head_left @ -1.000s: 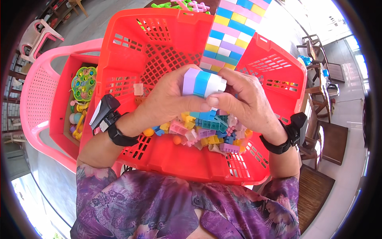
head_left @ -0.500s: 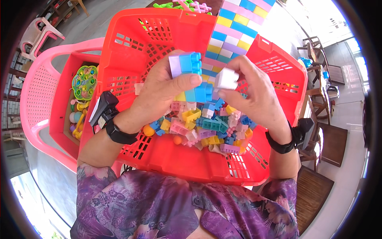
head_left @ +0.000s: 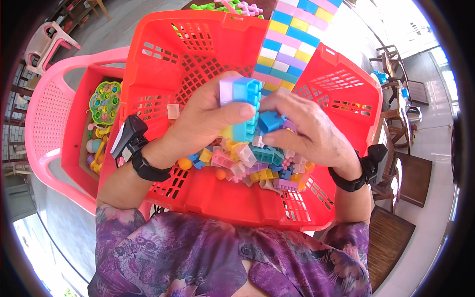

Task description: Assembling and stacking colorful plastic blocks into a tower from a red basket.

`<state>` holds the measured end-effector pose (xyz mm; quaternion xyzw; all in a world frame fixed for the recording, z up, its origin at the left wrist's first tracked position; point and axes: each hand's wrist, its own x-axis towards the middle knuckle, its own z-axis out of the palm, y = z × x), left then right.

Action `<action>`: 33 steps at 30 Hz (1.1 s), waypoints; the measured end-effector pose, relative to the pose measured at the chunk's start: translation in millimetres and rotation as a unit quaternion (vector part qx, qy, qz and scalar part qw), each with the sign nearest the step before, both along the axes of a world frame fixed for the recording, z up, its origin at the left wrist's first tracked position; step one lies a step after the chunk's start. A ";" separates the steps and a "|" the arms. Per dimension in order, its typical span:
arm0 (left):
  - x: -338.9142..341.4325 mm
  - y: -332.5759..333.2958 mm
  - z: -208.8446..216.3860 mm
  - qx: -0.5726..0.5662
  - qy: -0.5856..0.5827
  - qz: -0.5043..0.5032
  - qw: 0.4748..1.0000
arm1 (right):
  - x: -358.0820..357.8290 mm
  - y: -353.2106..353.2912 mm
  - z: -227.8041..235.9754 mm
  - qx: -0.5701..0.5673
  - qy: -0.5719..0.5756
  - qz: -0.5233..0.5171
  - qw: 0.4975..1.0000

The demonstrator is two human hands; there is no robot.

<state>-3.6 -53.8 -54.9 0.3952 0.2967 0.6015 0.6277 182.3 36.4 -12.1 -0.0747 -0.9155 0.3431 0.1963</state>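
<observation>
My left hand is wrapped round a joined stack of toy building blocks in lilac, blue, teal and yellow, its studs facing right. Close to that studded side, my right hand pinches a blue building block between thumb and fingers. Whether the block touches the studs I cannot tell. Below both hands lies a heap of loose blocks in many colours, inside a red plastic basket. A pale block rests on top of the heap.
Beyond my hands a tall wall of joined blocks leans up past the basket's far rim. On the left are a pink chair and a red box of toys. Orange balls lie in the basket. Wooden furniture stands at right.
The white block has left my right hand, which now holds a blue one. A pale block now lies on the heap. The stack in my left hand has shifted slightly right and down.
</observation>
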 end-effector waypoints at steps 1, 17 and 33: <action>1.7 0.2 -1.8 0.006 0.035 0.010 0.999 | 1.5 1.4 1.1 0.001 -0.001 -0.001 1.000; 5.4 -6.0 0.6 0.090 0.283 -0.024 0.955 | -0.3 -7.7 3.5 -0.089 -0.044 -0.065 0.993; 5.6 -4.2 -2.9 0.079 0.190 0.125 0.971 | -8.7 -13.1 1.1 0.009 0.024 -0.124 0.992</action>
